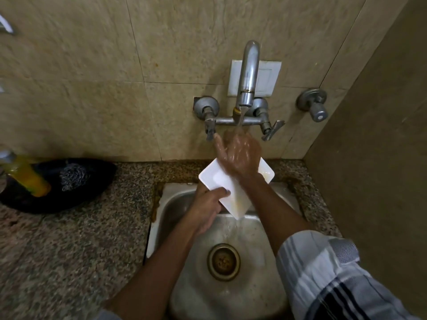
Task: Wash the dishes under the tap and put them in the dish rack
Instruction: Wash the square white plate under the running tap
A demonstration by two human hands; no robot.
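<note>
With left hand (pixel 206 210) clamped on the white square plastic plate (pixel 213 175) at 7 o'clock, rub w/ flat, spread right hand (pixel 240 155) toward the yellowish residue at 3 o'clock, under the steel wall tap (pixel 248 72).

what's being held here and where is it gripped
The left hand grips the white square plate at its near-left edge; the right hand lies open on it.

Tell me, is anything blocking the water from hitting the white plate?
Yes. The right hand is spread over the white plate, right under the tap, so the stream lands on the hand first and then runs off the plate into the sink. The left hand holds the plate's near edge.
</note>
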